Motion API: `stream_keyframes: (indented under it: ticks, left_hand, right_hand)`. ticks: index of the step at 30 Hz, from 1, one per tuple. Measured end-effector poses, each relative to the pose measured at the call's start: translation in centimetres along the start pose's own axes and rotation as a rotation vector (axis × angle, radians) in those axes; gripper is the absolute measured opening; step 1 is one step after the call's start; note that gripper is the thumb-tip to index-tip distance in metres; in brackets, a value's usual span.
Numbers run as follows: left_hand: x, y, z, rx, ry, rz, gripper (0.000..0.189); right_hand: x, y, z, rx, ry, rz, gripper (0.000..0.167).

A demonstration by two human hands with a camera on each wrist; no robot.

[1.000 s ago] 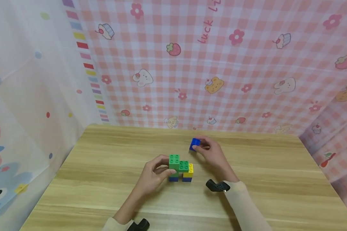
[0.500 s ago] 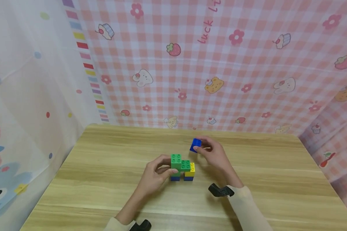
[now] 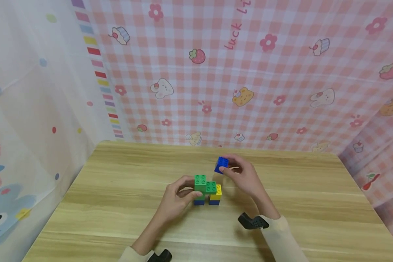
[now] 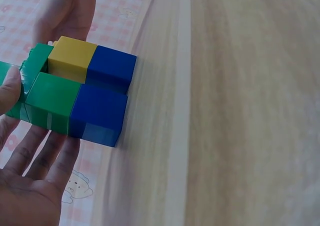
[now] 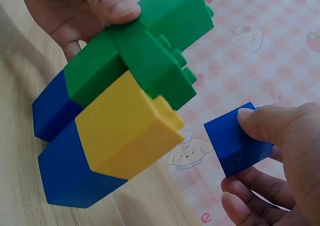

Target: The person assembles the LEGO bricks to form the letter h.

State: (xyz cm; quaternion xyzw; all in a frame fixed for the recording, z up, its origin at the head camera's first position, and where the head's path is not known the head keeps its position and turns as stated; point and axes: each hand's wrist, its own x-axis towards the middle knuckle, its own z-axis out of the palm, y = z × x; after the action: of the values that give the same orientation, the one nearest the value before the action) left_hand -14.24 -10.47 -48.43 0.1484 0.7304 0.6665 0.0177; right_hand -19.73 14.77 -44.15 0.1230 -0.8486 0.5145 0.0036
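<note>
In the head view, my left hand [image 3: 176, 199] grips a toy-brick build from its left side, thumb in front. The build has a green brick [image 3: 200, 185] on top, with a second green brick [image 3: 211, 187] reaching right over a yellow brick [image 5: 117, 128]. Two dark blue bricks [image 4: 100, 113] form its feet, close to the tabletop; whether they touch it I cannot tell. Behind and to the right, my right hand [image 3: 245, 178] pinches a loose blue brick [image 5: 232, 141] between thumb and fingers. That brick is apart from the build and held slightly tilted.
The wooden table [image 3: 301, 203] extends around both hands. At its back edge hangs a pink checked cloth [image 3: 216, 83], and a pale patterned curtain [image 3: 29, 98] is at the left. Black wrist devices sit on both arms, the right one [image 3: 253, 221] above the tabletop.
The build and my left hand have shifted slightly to the right. My right wrist has moved a little right and nearer, while the blue brick, still pinched, has tilted slightly.
</note>
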Motion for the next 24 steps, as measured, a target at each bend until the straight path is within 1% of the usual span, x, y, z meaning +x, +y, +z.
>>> stream_keyframes:
  ticks: [4,12,19,24]
  left_hand:
    - [0.0,0.0,0.1,-0.002,0.006,0.001,0.030]
    - [0.1,-0.1,0.5,0.009,0.008,0.002,0.029]
    - [0.1,-0.1,0.7,0.001,0.010,0.006,0.029]
    - [0.0,0.0,0.6,0.003,0.016,-0.001,0.030]
  right_hand:
    - [-0.3,-0.5,-0.1,0.008,-0.001,-0.007,0.041]
    - [-0.6,-1.2,-0.3,-0.013,0.002,-0.009,0.042]
    - [-0.7,-1.6,-0.2,-0.006,-0.003,-0.043,0.041]
    - [-0.7,-1.8,0.1,0.004,-0.011,-0.073,0.040]
